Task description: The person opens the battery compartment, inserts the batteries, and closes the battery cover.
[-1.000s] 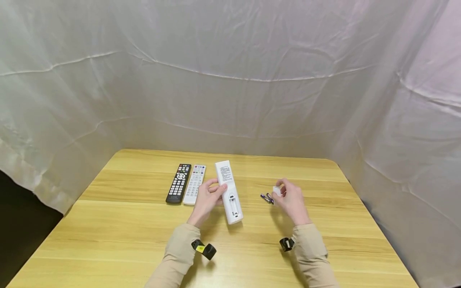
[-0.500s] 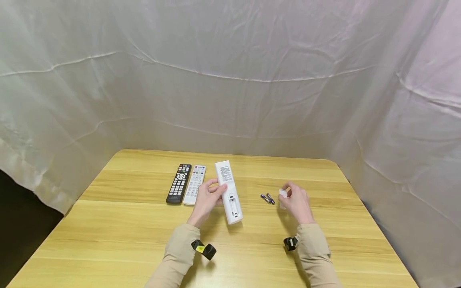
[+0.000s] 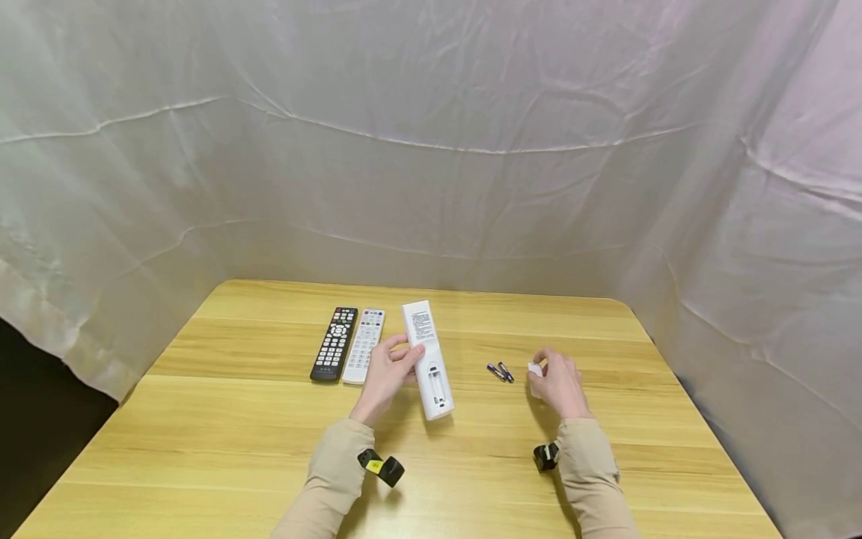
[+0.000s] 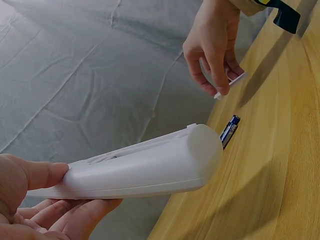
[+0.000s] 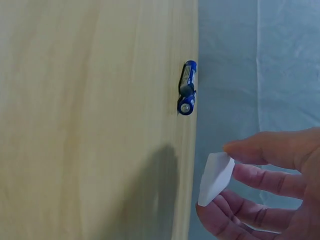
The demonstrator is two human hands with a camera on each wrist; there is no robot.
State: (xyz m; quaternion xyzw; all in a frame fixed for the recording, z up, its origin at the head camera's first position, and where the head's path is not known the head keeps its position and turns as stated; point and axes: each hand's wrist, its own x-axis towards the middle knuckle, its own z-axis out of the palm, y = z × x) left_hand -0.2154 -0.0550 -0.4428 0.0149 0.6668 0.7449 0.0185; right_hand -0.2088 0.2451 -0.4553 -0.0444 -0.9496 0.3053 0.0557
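Note:
My left hand (image 3: 387,373) grips a white remote control (image 3: 432,352) held back side up, thumb on top and fingers beneath. Its battery compartment (image 3: 438,388) lies uncovered at the near end, with no battery showing inside. Over the table to the right, my right hand (image 3: 562,382) pinches a small white battery cover (image 5: 216,177) between thumb and fingers. Two blue batteries (image 3: 500,372) lie side by side on the wood, just left of that hand.
A black remote (image 3: 334,344) and another white remote (image 3: 364,346) lie buttons up, left of my left hand. Grey cloth (image 3: 431,187) hangs behind and beside the wooden table (image 3: 236,434).
My right hand has shifted right, away from the batteries, with the battery cover still pinched and turned a little. The left hand and its remote stay put.

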